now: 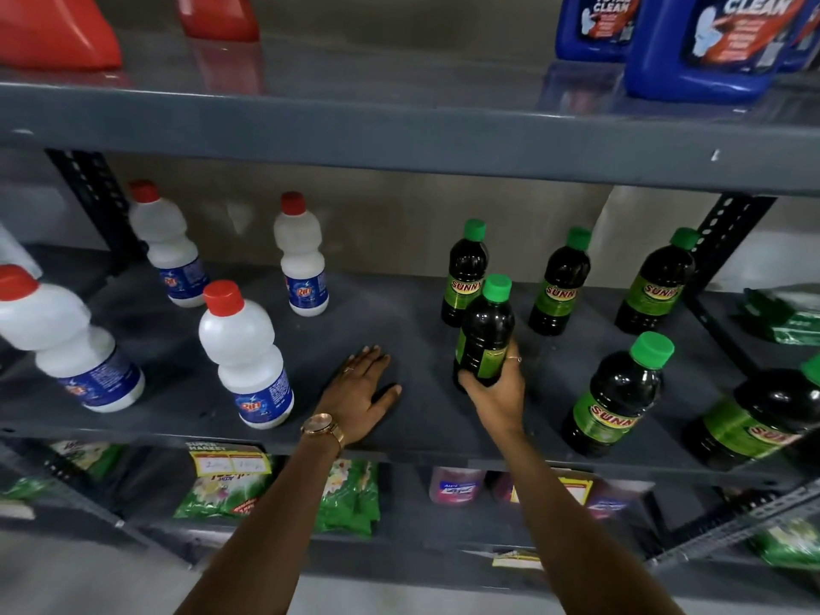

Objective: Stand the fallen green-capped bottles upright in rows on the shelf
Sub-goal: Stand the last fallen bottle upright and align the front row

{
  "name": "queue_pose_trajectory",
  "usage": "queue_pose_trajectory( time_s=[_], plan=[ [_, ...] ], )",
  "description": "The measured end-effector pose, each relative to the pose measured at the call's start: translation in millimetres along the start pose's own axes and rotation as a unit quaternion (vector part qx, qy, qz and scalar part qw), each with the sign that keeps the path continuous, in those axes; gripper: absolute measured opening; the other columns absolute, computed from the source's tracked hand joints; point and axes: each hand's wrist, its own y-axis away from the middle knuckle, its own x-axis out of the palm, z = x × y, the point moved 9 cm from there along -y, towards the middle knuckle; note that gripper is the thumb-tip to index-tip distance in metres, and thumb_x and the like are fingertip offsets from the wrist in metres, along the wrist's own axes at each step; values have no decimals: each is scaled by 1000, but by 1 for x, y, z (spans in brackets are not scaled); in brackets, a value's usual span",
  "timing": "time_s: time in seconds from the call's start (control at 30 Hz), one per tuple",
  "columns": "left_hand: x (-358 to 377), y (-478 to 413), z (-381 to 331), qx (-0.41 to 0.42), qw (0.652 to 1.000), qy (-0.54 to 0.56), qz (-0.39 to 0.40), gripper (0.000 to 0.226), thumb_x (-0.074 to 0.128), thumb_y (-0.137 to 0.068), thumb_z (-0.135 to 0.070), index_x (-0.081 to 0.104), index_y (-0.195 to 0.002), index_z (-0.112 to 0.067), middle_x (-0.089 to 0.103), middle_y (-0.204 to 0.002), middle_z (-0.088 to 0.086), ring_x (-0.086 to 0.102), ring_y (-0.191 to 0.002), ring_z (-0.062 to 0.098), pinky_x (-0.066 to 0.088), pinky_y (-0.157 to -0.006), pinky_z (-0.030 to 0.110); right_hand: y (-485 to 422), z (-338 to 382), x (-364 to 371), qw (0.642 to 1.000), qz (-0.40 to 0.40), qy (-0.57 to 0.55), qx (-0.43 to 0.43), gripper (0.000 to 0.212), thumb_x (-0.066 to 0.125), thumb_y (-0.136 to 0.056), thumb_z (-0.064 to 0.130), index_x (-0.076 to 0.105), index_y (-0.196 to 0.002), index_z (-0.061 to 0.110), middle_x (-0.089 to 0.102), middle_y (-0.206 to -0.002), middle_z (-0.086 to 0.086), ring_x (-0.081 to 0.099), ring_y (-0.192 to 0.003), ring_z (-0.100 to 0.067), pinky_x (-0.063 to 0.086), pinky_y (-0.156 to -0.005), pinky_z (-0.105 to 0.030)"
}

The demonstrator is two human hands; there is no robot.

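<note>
Dark green-capped bottles with green "Sunny" labels stand on the grey middle shelf [412, 312]. Three are upright in a back row: one [463, 273], one [560, 281] and one [656, 281]. Two more stand nearer the front edge, one [614, 395] and one at the far right [763, 419]. My right hand [499, 392] grips another green-capped bottle [483, 330] around its lower body and holds it upright in front of the leftmost back bottle. My left hand [364, 392] lies flat on the shelf, fingers spread, holding nothing.
Several white bottles with red caps [242, 357] stand on the left half of the same shelf. Blue jugs [705, 42] and red containers [57, 33] sit on the shelf above. Green packets [346, 499] and price tags fill the shelf below. A slotted upright [727, 233] rises at the right.
</note>
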Motion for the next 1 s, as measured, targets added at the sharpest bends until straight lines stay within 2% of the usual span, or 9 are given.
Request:
queue_pose_trajectory(
  time_s=[0.1,0.27,0.37,0.5,0.6,0.7,0.77,0.9,1.0],
  plan=[
    [0,0,-1,5,1000,-6,-6,62,39,-95,-49,26,-147,-18,22,-158,4,14,-147,16,5,-120,28,5,-4,-6,1000,-9,-1,-16,79,80,-68,4,45,-137,18,63,-114,5,59,-103,6,49,-92,-24],
    [-1,0,-2,3,1000,-10,1,62,39,-95,-49,26,-147,-17,22,-158,5,14,-147,17,8,-121,31,-5,9,2,996,-36,67,-35,82,93,-46,38,55,-115,12,48,-116,-6,48,-112,-22,45,-96,-38],
    [-1,1,-3,2,1000,-9,7,62,39,-95,-48,26,-147,-16,21,-158,6,14,-147,18,8,-120,31,-5,1,9,999,0,51,-18,88,91,-46,42,50,-119,15,45,-120,-1,49,-111,-12,45,-95,-28],
    [-1,1,-3,4,1000,-7,11,62,39,-96,-48,26,-147,-16,21,-158,6,13,-147,19,7,-120,31,-3,-14,6,999,41,-6,-12,79,88,-58,23,48,-125,20,62,-111,13,60,-101,3,51,-87,-23],
    [-2,1,-5,5,1000,-8,14,62,39,-96,-47,25,-147,-15,21,-158,7,14,-147,19,8,-121,33,-5,-5,1,999,6,42,-32,83,90,-45,48,54,-114,17,59,-109,0,56,-105,-15,47,-87,-27],
    [-4,2,-7,4,1000,-8,15,62,40,-96,-46,25,-147,-15,21,-158,7,13,-147,19,8,-121,33,-5,3,1,993,-28,108,-30,96,84,-35,66,54,-112,16,49,-108,1,43,-105,-13,40,-88,-29],
    [-4,3,-8,2,1000,-7,17,61,39,-96,-46,25,-147,-15,20,-159,7,12,-147,19,8,-121,33,-4,2,3,996,0,87,-27,94,85,-39,63,51,-114,17,50,-110,3,47,-106,-12,43,-88,-29],
    [-5,3,-8,1,1000,0,14,60,41,-96,-45,26,-147,-14,21,-158,8,13,-147,20,9,-122,34,1,-11,3,996,88,20,-18,71,88,-60,29,47,-117,33,61,-111,15,59,-106,-1,46,-84,-15],
    [-4,2,-9,1,1000,-1,15,61,42,-96,-44,27,-146,-14,22,-158,9,14,-147,21,9,-121,34,0,-10,-1,997,70,23,-21,65,90,-61,25,51,-113,29,63,-109,5,60,-103,-5,48,-84,-21]
  ],
)
